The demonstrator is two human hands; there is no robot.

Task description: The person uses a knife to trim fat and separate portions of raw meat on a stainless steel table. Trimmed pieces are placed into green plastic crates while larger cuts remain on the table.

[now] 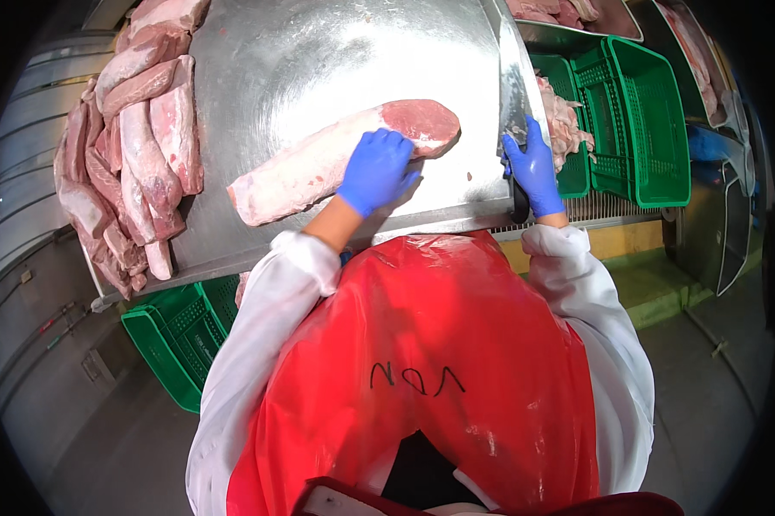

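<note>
A long pale slab of meat, which looks like a pork loin (pixel 297 172), lies slantwise on the metal table, its red cut end to the right. My left hand (pixel 379 170), in a blue glove, grips it near that end with fingers curled over the top. At the table's right edge is my right hand (pixel 535 168), also blue-gloved, its thumb and a finger spread apart. Beside that palm sits a dark handle-like thing (pixel 520 205), perhaps a knife's; the hand partly hides it, and no firm grip on it shows.
Several meat pieces (pixel 147 146) are heaped along the table's left side. Past the raised right edge (pixel 514 69) stand green crates (pixel 654 129), with pale trimmings (pixel 561 125) beside them. Another green crate (pixel 168 344) is below the table at left. Metal bins hold meat (pixel 555 10) at far right.
</note>
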